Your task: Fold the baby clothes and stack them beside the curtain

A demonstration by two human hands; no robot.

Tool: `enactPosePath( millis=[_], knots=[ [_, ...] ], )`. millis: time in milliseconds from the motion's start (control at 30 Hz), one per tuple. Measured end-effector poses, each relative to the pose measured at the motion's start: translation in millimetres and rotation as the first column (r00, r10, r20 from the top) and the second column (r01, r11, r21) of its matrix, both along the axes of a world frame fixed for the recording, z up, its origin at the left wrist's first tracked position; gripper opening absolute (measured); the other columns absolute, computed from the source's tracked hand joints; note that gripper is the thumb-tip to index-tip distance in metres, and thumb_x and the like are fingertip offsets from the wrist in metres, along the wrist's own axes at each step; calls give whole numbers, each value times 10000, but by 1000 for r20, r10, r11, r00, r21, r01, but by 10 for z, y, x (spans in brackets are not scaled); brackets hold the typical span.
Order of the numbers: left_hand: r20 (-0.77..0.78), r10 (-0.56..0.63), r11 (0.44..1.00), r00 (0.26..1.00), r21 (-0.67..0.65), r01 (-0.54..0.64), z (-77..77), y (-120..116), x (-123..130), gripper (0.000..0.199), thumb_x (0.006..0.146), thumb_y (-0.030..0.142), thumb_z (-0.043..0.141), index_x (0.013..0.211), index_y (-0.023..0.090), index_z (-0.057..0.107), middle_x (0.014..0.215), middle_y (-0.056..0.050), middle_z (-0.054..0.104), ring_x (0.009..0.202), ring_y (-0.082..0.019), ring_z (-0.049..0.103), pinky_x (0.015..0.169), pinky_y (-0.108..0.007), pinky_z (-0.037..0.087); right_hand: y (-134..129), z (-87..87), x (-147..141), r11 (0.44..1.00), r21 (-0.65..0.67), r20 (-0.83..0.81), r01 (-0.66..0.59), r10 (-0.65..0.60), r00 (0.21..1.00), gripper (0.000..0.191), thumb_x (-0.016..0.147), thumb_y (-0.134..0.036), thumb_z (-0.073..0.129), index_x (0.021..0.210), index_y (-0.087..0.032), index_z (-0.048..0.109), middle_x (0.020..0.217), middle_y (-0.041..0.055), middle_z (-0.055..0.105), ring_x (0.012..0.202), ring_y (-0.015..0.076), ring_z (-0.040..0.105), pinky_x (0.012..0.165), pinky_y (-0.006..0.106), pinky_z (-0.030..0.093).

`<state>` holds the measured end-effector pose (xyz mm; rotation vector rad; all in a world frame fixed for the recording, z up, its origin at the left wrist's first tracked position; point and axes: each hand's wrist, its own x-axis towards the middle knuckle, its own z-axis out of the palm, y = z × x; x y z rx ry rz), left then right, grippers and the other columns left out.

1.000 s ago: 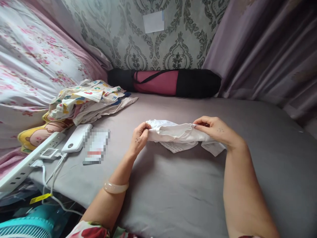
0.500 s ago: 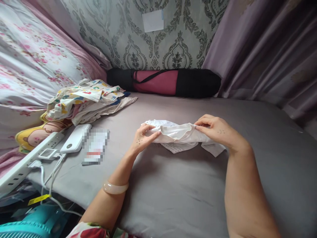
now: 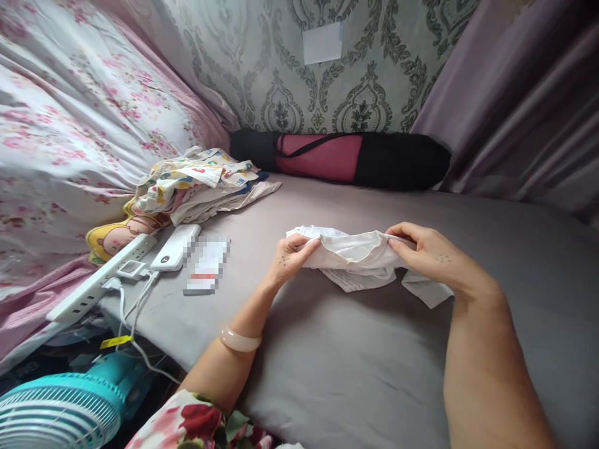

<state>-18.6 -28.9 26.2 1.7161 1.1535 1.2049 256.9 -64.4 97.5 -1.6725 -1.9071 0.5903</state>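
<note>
A white shirt (image 3: 358, 274) is stretched between my two hands at its neckline, which sags a little in the middle. My left hand (image 3: 292, 259) pinches the fabric at the left side of the collar between thumb and fingers. On the other side, my right hand (image 3: 428, 252) grips the right side of the collar in the same way. The body of the shirt hangs or lies bunched under the neckline, with faint print on one part. A sleeve-like end drops below my right hand. Much of the shirt's far side is hidden.
On the grey bed sheet (image 3: 346, 374), a pile of clothes (image 3: 201, 181) lies at the back left. Nearer are a white power bank (image 3: 176, 249), a blurred flat item (image 3: 206, 265) and a power strip (image 3: 103, 277) with cables. A long black-and-pink bag (image 3: 322, 159) borders the wall; a teal fan (image 3: 60, 405) stands lower left.
The view has turned left, so everything sits farther right in the picture. Both hands keep their hold on the shirt's neckline, which looks slightly more taut.
</note>
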Motion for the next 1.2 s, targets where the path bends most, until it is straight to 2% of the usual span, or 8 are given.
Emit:
enactPosePath(
  millis=[233,433,500,667,800,967,1100,1200],
  knots=[
    [-37,-22,999,999,-29,20,18,-1,-5,506,842,553,576,541,180,416,561,33,276,553,-93,267,509,-274,185,14,-8,37,997,-53,22,-62,64,998,366,795,-570,603,934,-251,717,974,46,724,866,266,642,755,357,466],
    [-19,-24,999,1000,-29,24,-21,32,3,577,829,593,564,518,194,287,563,43,203,535,-85,208,498,-275,152,24,-6,13,995,-67,54,-73,76,996,391,794,-611,596,833,-243,721,888,35,721,814,247,634,708,329,445],
    [-19,-34,999,999,-37,33,-12,44,-16,571,824,591,567,508,191,310,559,45,216,532,-83,218,496,-270,160,3,6,-1,995,-78,48,-66,70,996,406,801,-624,583,836,-245,721,862,30,718,794,241,630,683,321,439],
    [-57,-154,983,986,-107,147,47,71,-129,465,798,597,588,637,160,584,583,36,381,564,-94,345,497,-236,242,-77,15,-7,991,-106,-31,-76,73,997,461,816,-667,541,861,-243,718,804,20,699,735,224,605,633,311,438],
    [-87,-202,979,975,-42,199,122,98,-164,439,823,564,553,776,142,662,662,14,495,632,-113,435,527,-215,320,-106,-17,-5,1000,11,-83,-6,7,997,515,754,-728,574,826,-242,729,758,18,693,715,236,612,615,317,448],
    [-187,-104,979,977,153,134,418,180,-87,365,857,474,526,743,151,653,642,15,498,628,-114,430,519,-209,314,-148,97,-49,978,169,-107,123,-106,989,531,712,-739,618,853,-244,752,766,42,719,823,295,641,652,341,474],
    [-250,-68,935,966,320,149,844,236,-32,314,863,405,533,735,151,666,650,8,527,636,-115,436,543,-213,321,-207,349,-21,959,237,-171,157,-118,978,558,701,-748,628,905,-245,755,840,44,741,852,289,654,649,332,484],
    [-254,-40,896,966,419,147,1173,248,-9,292,858,391,562,765,150,697,634,14,538,615,-108,431,549,-215,329,-270,598,42,968,210,-253,134,-79,964,576,674,-760,643,930,-256,754,850,32,741,797,255,664,618,315,488]
  ],
)
